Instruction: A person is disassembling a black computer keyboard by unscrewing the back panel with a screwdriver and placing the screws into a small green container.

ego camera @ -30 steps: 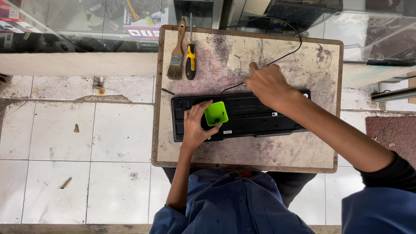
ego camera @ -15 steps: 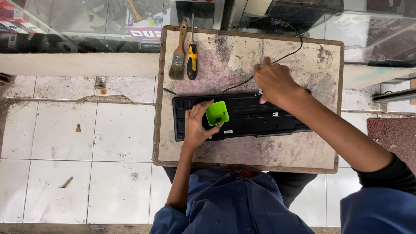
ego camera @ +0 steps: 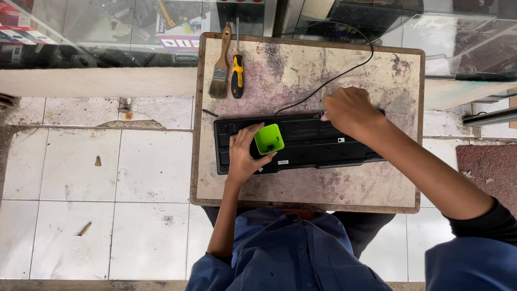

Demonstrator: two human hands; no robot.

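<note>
Floor of pale square ceramic tiles [ego camera: 97, 172], scuffed, with dirt and small debris; glass display cases [ego camera: 107, 32] along the far side. On it stands a small square wooden-framed bench [ego camera: 307, 188], its top worn, stained purple and grey. A black rectangular plastic keyboard [ego camera: 307, 143] lies underside-up across the bench middle, its black cable [ego camera: 344, 70] running off the far edge. Left hand [ego camera: 243, 153] rests on the keyboard's left part, fingers curled about a small bright green square plastic tray [ego camera: 269, 139] holding a few dark specks, too small to identify. Right hand [ego camera: 350, 110] is closed at the keyboard's far edge; what it pinches cannot be told. A wooden-handled paintbrush [ego camera: 221, 64] and a yellow-and-black screwdriver [ego camera: 237, 70] lie side by side at the far left corner.
</note>
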